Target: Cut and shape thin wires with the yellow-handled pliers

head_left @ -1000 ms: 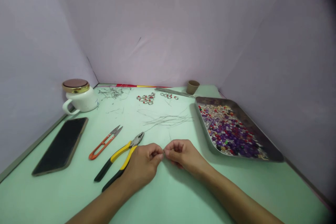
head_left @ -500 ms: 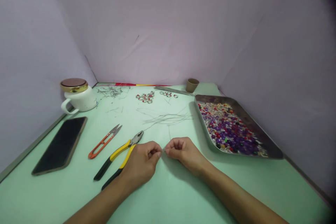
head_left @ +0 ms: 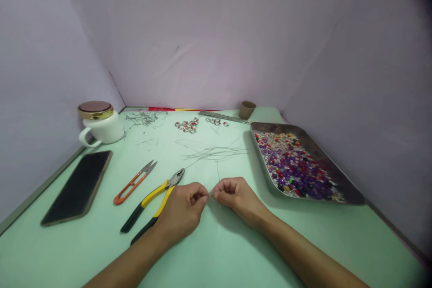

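My left hand (head_left: pixel 187 204) is closed in a pinch, with its wrist over one handle of the yellow and black pliers (head_left: pixel 171 182). What its fingertips hold is too small to make out. Close by on the right, my right hand (head_left: pixel 238 198) pinches a thin wire (head_left: pixel 218 172), whose end stands up above the fingers. The fingertips of both hands almost meet. Beyond them, several loose wires (head_left: pixel 214 153) lie across the table. Left of the pliers are orange-handled thread snips (head_left: pixel 133 184).
At right stands a metal tray (head_left: pixel 332 162) of mixed beads (head_left: pixel 297 166). Finished-looking red and silver bead pieces (head_left: pixel 187 125) lie at the back, near wire scraps (head_left: pixel 143 118) and a small brown cup (head_left: pixel 247 109). A phone (head_left: pixel 79 186) and a lidded white mug (head_left: pixel 104 130) are at left.
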`<state>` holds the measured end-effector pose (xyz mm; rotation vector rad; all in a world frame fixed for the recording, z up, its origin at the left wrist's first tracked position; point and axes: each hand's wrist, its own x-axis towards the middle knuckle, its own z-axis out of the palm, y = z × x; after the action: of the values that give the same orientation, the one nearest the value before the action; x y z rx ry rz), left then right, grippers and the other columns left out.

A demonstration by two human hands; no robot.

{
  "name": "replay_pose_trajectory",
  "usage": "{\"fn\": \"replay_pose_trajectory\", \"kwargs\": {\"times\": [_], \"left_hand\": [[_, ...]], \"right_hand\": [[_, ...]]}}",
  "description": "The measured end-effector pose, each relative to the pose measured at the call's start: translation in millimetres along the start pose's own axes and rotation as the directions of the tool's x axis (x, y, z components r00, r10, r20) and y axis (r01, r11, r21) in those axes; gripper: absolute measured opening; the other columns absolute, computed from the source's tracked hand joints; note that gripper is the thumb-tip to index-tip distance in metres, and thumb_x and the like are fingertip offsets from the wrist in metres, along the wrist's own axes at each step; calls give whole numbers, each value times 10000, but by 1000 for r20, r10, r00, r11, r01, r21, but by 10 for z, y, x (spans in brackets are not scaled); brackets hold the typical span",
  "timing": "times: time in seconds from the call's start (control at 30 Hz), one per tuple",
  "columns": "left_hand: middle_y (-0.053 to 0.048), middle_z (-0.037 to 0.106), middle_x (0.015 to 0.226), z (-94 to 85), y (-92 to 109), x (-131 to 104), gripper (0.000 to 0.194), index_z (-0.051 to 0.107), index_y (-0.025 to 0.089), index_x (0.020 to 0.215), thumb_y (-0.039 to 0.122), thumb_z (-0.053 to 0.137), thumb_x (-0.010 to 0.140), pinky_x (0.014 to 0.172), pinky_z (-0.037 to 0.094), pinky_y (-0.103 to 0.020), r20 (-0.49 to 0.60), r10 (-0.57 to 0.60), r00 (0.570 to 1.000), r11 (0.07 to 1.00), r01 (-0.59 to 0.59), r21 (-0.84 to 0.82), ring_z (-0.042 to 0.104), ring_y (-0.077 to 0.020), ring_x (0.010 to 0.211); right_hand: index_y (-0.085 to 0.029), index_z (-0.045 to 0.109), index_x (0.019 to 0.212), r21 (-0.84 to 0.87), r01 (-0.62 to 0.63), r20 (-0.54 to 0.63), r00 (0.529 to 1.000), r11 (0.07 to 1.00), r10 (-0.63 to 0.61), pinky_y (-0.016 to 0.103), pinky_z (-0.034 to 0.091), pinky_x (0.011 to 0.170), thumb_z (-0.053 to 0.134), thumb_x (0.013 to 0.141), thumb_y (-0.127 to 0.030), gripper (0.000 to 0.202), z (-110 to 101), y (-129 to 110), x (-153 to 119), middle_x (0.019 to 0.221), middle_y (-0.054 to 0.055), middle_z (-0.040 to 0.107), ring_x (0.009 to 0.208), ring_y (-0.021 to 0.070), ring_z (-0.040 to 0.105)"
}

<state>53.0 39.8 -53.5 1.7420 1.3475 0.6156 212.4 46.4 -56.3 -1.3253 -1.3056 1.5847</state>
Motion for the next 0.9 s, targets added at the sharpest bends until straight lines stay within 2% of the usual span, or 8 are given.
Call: {"fn": "replay_pose_trajectory", "kwargs": {"times": [0.13,0.53,0.6,0.73,0.9], "left_hand": [[55,392,491,-3,14,-7,151,537,167,657,250,439,736,447,275,-185,10,1,1000,1000,-1,-2,347,-76,472],[42,421,507,7,-5,3,166,586,159,658,262,471,717,454,266,-188,17,6,1000,1000,-5,-26,337,-81,487],[37,434,498,19,-16,3,171,589,159,640,248,466,720,453,266,-192,-6,33,999,999,-33,11,352,-82,480],[17,475,479,35,-28,-22,192,585,160,584,202,453,715,460,268,-208,-59,165,984,972,-153,179,404,-93,470],[6,485,455,30,-31,-35,207,539,156,503,165,448,689,438,248,-212,-53,235,971,934,-210,290,429,-92,447]], "right_hand": [[-116,583,608,-11,36,1,999,999,-36,188,240,429,560,633,-200,90,-9,25,-8,509,-35,466,454,57,324],[-130,552,581,-90,70,4,998,993,-70,193,238,427,547,627,-207,89,57,28,-36,480,-48,428,444,62,323],[-130,546,579,-123,62,-4,998,990,-63,196,232,422,546,623,-208,90,74,35,-37,479,-47,425,445,65,323],[-133,525,556,-202,59,-11,998,978,-62,199,232,418,525,619,-190,84,106,65,-33,474,-41,423,451,72,328],[-139,519,559,-275,63,-13,997,959,-70,208,256,428,492,620,-180,79,127,96,-23,490,-25,446,463,85,356]]}}
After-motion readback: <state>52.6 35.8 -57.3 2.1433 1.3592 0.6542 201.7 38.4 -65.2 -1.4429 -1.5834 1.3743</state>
